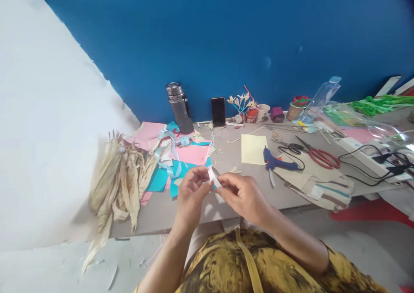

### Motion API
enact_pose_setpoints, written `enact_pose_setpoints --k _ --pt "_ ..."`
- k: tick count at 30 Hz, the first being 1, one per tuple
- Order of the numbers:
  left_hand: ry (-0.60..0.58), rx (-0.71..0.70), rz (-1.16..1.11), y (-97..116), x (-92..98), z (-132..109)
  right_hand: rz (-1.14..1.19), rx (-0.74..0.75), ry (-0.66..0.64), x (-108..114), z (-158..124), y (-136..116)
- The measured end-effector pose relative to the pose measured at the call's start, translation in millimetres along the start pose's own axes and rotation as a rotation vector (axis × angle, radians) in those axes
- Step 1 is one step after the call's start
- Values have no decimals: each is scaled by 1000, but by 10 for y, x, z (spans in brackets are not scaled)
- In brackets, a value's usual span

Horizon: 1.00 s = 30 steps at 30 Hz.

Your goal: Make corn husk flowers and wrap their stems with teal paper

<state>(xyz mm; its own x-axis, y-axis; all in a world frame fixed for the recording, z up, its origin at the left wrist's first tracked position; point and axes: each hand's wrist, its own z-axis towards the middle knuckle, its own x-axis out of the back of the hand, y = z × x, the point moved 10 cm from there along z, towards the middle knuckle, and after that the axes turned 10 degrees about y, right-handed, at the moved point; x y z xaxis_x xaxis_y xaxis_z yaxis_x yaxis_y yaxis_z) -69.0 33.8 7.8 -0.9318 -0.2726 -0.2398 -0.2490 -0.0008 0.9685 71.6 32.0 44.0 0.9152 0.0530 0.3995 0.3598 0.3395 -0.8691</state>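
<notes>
Between my two hands, just above the table's front part, is a small white strip (214, 177) that looks like paper. My left hand (194, 191) pinches it from the left with thumb and fingers. From the right, my right hand (241, 194) grips its lower end between thumb and forefinger. The strip slants down toward the right, and the fingers cover part of it. Blue and pink paper sheets (158, 179) lie just left of my hands. To the right are a yellow sheet (252, 148) and a blue glue gun (278, 161).
Dried corn husks (126, 181) hang over the table's left edge. A thermos (181, 110), a phone (217, 112), small husk flowers (242, 103) and a tilted plastic bottle (323, 97) stand along the blue wall. Red-handled scissors (323, 157) and a power strip (368, 157) with black cables lie at right.
</notes>
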Motion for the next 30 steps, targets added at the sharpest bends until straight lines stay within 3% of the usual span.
enact_pose_setpoints --k 4,10,13,15,16,17,20,22,23,25,30 --pt "3 242 -181 -167 -123 2 -15 18 0 -18 -41 48" --pt "46 278 -194 -204 -185 31 14 8 -38 -55 -114 51" --pt "47 286 -171 -198 -207 32 44 -9 -51 84 -154 99" --pt "28 291 -136 -186 -221 30 19 -32 15 400 -135 262" --pt "16 287 -117 -175 -223 33 -14 -43 95 662 -108 385" --pt "13 283 -108 -167 -215 43 -85 -61 175 964 -78 540" --pt "61 307 -35 -207 -120 101 -490 -193 582 2187 -75 1075" --pt "95 327 28 -245 -60 138 -821 -376 612 2785 -82 1496" --pt "105 340 50 -263 -42 148 -951 -496 505 2954 -70 1761" --pt "119 355 85 -282 -16 155 -1003 -575 438 3195 -44 2113" --pt "93 348 163 -296 19 156 -1018 -628 402 3349 -2 2599"
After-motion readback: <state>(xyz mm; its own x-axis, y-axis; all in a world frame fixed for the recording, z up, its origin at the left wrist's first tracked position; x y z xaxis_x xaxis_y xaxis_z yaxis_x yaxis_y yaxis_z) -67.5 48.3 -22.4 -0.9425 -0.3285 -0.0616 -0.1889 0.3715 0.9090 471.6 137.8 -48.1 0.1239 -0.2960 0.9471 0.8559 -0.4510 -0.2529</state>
